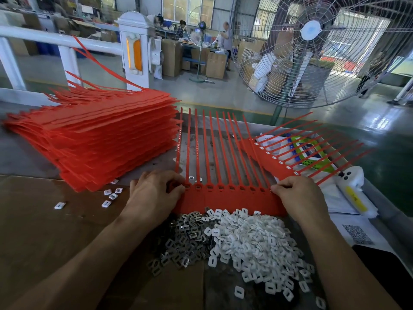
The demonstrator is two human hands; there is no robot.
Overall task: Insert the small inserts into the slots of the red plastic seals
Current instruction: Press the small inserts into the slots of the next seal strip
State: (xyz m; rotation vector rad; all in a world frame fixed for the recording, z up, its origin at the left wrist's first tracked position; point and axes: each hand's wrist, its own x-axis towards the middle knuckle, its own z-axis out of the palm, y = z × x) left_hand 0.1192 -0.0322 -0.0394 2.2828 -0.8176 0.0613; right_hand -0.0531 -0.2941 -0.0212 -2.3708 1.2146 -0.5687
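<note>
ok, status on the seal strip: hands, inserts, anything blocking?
Left hand and right hand pinch the ends of the red seal strip. Its slots look unfilled. White inserts and metal inserts heaped just in front. Nothing blocking.

Bright daylight floods through the far windows (190,7), glaring; wide-angle edges bend, background slightly soft.

No legible text. QR code (357,234) printed on white sheet (339,222), rt side; packet (312,153) lettering too blurred.
</note>
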